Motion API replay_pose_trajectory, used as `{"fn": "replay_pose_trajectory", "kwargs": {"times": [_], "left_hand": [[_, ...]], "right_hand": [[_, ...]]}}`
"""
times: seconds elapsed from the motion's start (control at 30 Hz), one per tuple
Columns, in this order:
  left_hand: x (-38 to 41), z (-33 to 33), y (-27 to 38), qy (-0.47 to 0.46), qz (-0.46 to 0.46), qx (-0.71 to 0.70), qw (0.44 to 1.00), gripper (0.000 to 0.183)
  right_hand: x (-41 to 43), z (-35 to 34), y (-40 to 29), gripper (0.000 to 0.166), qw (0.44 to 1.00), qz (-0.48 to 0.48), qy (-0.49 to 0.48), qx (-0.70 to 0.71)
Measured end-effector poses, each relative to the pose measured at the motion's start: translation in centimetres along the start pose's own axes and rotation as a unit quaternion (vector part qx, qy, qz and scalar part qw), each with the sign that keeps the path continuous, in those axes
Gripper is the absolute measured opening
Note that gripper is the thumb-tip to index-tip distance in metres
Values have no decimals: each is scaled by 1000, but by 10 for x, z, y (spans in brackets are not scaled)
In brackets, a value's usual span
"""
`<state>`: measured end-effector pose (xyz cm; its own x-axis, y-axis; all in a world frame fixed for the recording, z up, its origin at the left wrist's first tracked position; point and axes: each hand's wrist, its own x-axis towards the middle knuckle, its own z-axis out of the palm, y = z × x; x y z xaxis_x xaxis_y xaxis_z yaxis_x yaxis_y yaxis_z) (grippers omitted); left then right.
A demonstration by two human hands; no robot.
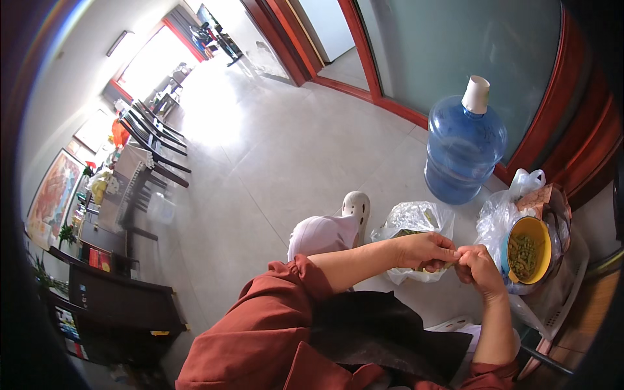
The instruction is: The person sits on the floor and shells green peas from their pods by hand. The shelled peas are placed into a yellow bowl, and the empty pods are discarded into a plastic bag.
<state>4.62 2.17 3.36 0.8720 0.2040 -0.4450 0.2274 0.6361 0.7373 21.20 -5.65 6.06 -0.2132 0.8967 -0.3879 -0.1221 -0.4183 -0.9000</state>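
My left hand [429,251] and my right hand [480,268] meet fingertip to fingertip, pinching a small green piece that looks like a bean pod; the fingers hide most of it. Below and behind my left hand, an open clear plastic bag [418,217] with green pods inside lies on the floor. Just right of my right hand stands a bowl [547,251], yellow inside and blue outside, holding short green pieces [524,256]. A dark cloth [370,326] covers my lap.
A large blue water bottle [465,151] with a white paper cup [476,95] over its neck stands by the red-framed glass door. Plastic bags [497,219] and a white basket [555,317] surround the bowl. Dark chairs [156,141] line the far left.
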Motion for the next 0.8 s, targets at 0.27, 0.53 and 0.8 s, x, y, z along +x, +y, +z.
{"fn": "replay_pose_trajectory", "kwargs": {"times": [0.27,0.53,0.8], "left_hand": [[0,12,8,107,20,144,984,14],[2,14,-2,148,99,79,981,19],[6,13,-4,193,141,105,965,18]], "right_hand": [[7,-2,8,20,998,8,47,42],[10,-13,11,20,985,-25,97,143],[11,1,8,21,989,-5,92,112]]}}
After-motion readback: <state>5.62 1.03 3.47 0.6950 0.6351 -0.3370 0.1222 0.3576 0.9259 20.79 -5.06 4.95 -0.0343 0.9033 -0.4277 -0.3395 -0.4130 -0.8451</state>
